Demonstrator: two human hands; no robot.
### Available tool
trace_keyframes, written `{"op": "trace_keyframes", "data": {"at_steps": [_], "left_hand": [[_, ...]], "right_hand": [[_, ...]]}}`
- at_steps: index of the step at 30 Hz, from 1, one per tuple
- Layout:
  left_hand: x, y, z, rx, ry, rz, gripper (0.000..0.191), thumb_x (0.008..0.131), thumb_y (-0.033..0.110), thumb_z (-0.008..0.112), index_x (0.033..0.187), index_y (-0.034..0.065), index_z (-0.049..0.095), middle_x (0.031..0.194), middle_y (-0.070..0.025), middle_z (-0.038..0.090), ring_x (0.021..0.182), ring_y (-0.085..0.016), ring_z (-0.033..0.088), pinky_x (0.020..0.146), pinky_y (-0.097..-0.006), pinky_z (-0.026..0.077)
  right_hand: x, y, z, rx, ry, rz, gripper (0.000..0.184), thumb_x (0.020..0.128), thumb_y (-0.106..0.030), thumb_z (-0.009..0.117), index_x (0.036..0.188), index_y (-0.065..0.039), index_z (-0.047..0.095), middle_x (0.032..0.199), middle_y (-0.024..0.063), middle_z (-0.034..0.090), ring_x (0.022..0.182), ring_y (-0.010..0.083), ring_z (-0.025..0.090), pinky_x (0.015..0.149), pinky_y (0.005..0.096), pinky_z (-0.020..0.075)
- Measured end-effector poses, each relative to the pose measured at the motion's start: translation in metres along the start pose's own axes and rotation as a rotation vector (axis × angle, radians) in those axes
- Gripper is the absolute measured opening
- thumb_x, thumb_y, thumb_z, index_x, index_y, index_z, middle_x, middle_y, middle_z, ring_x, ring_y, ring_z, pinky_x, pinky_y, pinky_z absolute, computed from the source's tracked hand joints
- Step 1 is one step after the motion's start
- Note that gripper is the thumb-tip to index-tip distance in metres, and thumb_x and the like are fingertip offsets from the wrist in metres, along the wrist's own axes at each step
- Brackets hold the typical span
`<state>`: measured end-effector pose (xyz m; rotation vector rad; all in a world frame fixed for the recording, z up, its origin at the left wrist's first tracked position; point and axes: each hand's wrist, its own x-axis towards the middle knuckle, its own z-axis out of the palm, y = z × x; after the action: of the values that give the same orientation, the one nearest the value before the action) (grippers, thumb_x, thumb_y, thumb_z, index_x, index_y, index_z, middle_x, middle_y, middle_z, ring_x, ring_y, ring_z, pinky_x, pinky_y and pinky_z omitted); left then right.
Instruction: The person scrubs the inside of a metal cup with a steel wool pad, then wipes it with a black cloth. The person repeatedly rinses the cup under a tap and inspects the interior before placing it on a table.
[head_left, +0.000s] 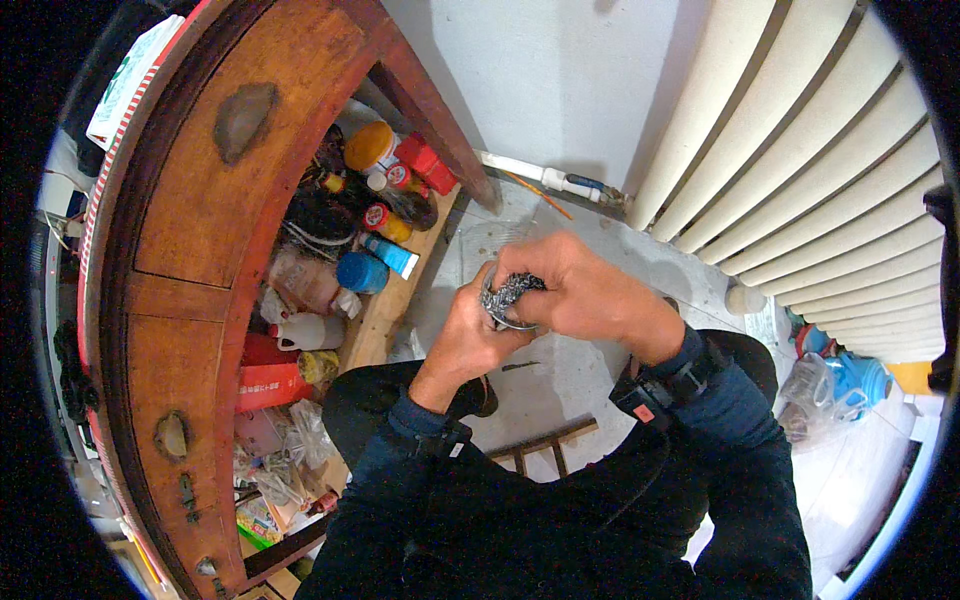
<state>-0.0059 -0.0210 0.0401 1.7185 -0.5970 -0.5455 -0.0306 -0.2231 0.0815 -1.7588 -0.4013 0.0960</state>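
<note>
Near the middle of the view, my left hand (474, 330) grips a small round metal container (517, 325) by its side, with the rim facing up. My right hand (571, 296) reaches over it, its fingers on a clump of grey metallic scouring wool (510, 294) at the container's mouth. The fingers hide part of the wool and most of the container's inside. Both hands are close together above the tiled floor, and a clear plastic tray (491, 236) lies on the floor just beyond them.
A wooden cabinet (187, 202) stands at left, its low shelf (382, 315) holding jars, bottles, a blue-lidded container (363, 271) and a red box (274, 386). A white radiator-like slatted panel (750, 135) is at right, near a blue plastic container (862, 381). A wooden frame (551, 442) lies below the hands.
</note>
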Motion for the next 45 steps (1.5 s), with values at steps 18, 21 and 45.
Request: {"op": "trace_keyframes", "data": {"at_steps": [18,21,45], "left_hand": [[0.004,-0.025,-0.003,0.383,0.143,0.045,0.056,0.076,0.003,0.091,0.125,0.0009,0.063,0.108,-0.0159,0.076,0.096,-0.026,0.076,0.084,-0.0406,0.060],[0.000,-0.020,-0.008,0.193,0.019,0.023,0.056,0.076,0.003,0.092,0.125,0.0005,0.065,0.107,-0.0127,0.076,0.097,-0.018,0.073,0.085,-0.0383,0.060],[0.004,-0.006,-0.016,0.062,0.037,0.100,0.054,0.073,0.001,0.091,0.120,-0.0018,0.064,0.103,-0.0110,0.073,0.097,-0.016,0.066,0.092,-0.0353,0.056]], "right_hand": [[0.009,0.023,0.009,0.032,0.060,0.077,0.014,0.081,-0.004,0.071,0.092,0.005,0.070,0.080,0.0206,0.069,0.073,0.0299,0.067,0.067,0.0415,0.0532],[0.007,0.018,0.002,-0.011,-0.068,0.012,0.015,0.082,-0.005,0.071,0.093,0.004,0.070,0.080,0.0191,0.069,0.074,0.0290,0.066,0.068,0.0413,0.0525],[-0.003,0.017,-0.021,0.215,0.174,0.075,0.017,0.081,-0.004,0.077,0.097,0.000,0.072,0.086,0.0047,0.070,0.078,0.0116,0.063,0.073,0.0294,0.0507]]}}
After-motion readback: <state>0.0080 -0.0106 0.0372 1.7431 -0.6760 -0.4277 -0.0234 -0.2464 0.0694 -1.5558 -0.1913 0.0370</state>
